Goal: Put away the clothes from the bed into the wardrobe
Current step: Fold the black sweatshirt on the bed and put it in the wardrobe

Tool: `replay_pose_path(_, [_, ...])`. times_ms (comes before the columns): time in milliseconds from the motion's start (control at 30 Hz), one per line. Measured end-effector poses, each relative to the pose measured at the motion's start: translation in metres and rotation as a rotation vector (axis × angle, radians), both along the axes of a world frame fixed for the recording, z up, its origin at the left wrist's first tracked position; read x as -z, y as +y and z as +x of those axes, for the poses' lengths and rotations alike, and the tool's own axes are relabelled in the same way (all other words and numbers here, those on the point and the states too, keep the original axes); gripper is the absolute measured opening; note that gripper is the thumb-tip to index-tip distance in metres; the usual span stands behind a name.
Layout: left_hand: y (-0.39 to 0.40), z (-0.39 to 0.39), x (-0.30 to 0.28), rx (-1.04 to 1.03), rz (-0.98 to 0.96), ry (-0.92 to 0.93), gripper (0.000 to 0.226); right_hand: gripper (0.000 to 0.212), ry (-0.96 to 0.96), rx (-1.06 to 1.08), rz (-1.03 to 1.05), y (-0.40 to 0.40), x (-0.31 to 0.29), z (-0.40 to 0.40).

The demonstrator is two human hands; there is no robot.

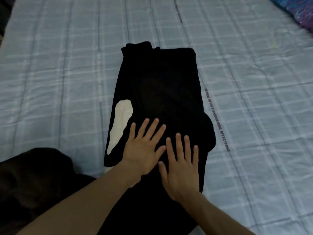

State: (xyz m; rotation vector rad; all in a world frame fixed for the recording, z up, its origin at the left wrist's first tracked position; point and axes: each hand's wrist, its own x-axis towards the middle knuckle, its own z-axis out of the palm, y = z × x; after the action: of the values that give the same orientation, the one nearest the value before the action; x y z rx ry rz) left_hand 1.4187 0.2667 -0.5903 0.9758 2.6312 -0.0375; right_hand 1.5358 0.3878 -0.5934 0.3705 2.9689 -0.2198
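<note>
Head view: the bed (67,65), under a pale blue checked sheet, fills the frame. A folded black garment (160,85) with a white patch (121,119) lies at its middle. A dark cloth heap (33,180) sits near-left. The left hand (144,150) and right hand (181,172) press flat, fingers spread, side by side on the garment.

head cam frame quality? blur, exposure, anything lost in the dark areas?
Head view: dim, cool light; the black garment is crushed to near-solid black, folds barely readable, only its white patch stands out. Left hand and right hand, flat on it, are fairly sharp. Motion smear at the top right by the colourful fabric. Bedsheet lines bow from wide-angle distortion.
</note>
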Motion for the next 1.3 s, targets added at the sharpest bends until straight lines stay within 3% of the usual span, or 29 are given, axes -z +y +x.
replay_pose_path(200, [0.000,0.011,-0.023,-0.010,-0.034,-0.069,0.069,0.069,0.012,-0.025,-0.007,0.001,0.000,0.003])
replay_pose_path(333, [-0.030,0.073,-0.058,0.001,0.021,-0.125,0.070,0.070,0.060,-0.105,-0.062,0.011,-0.004,0.012])
replay_pose_path(467, [-0.081,0.143,-0.069,-0.014,0.087,-0.059,0.069,0.071,0.058,-0.224,-0.127,0.013,-0.014,0.049])
replay_pose_path(567, [-0.108,0.172,-0.071,-0.015,0.120,-0.139,0.085,0.073,0.063,-0.322,-0.167,0.011,-0.020,0.089])
replay_pose_path(700, [-0.123,0.187,-0.078,0.122,-0.089,-0.190,0.126,0.098,0.001,-0.501,-0.184,0.015,-0.024,0.133])
replay_pose_path(800, [-0.119,0.191,-0.066,0.112,-0.229,-0.083,0.134,0.124,-0.055,-0.572,-0.149,0.014,-0.023,0.136])
replay_pose_path(867, [-0.119,0.192,-0.055,0.072,-0.251,-0.019,0.138,0.127,-0.052,-0.560,-0.130,0.012,-0.019,0.133])
replay_pose_path(1033, [-0.114,0.191,-0.049,0.094,-0.040,0.077,0.101,0.104,0.045,-0.529,-0.095,0.015,-0.016,0.127])
replay_pose_path(1233, [-0.105,0.189,-0.072,0.057,0.038,0.139,0.092,0.083,0.183,-0.506,-0.101,0.023,-0.019,0.114])
replay_pose_path(1300, [-0.095,0.193,-0.085,0.039,0.064,0.162,0.087,0.086,0.211,-0.522,-0.109,0.036,-0.025,0.116])
